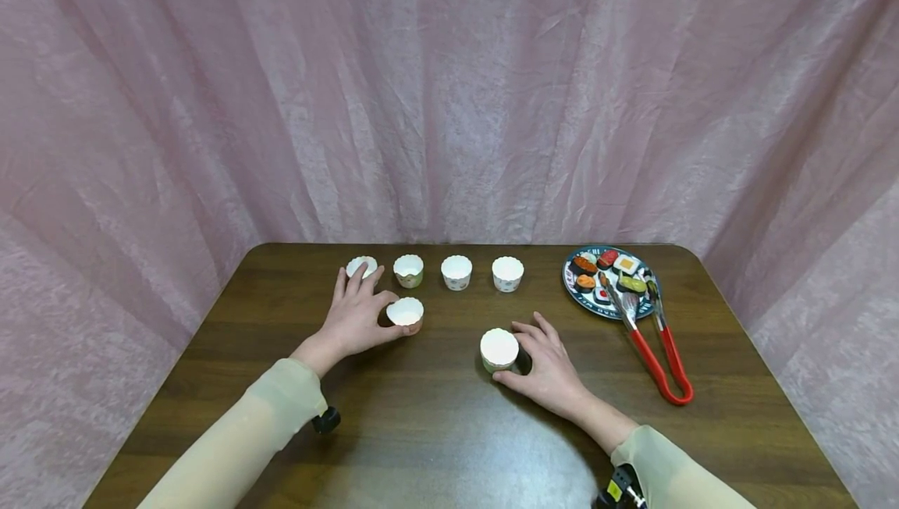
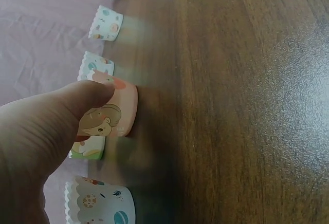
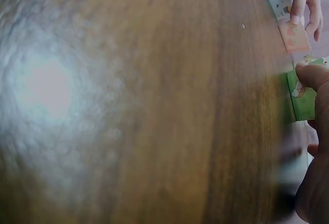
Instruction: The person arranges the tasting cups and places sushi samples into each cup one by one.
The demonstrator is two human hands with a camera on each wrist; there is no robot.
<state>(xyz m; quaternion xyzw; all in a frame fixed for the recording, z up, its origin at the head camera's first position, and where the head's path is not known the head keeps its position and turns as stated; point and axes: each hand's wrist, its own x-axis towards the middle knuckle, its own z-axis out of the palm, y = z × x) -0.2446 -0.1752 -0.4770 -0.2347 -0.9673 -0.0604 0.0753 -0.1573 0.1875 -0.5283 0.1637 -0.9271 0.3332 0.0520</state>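
Observation:
A pink paper baking cup (image 2: pixel 126 103) with a printed cartoon figure stands mouth up between the thumb and finger of my left hand (image 1: pixel 357 318). That hand's other fingers reach over a white patterned cup (image 1: pixel 360 265) at the left end of the back row; whether they touch it I cannot tell. Nearer the middle, my right hand (image 1: pixel 551 372) grips a green baking cup (image 3: pixel 306 98) by its side, thumb in front. In the head view this green cup (image 1: pixel 499 349) shows a white inside. Part of its wall is hidden by the fingers.
Along the back stand a green-and-white cup (image 1: pixel 408 270) and two white patterned cups (image 1: pixel 456 272). At the back right, a blue patterned plate (image 1: pixel 572 290) bears several sushi pieces. Red-handled tongs (image 1: pixel 653 361) lean on it, handle toward the table's (image 1: pixel 421 431) right front.

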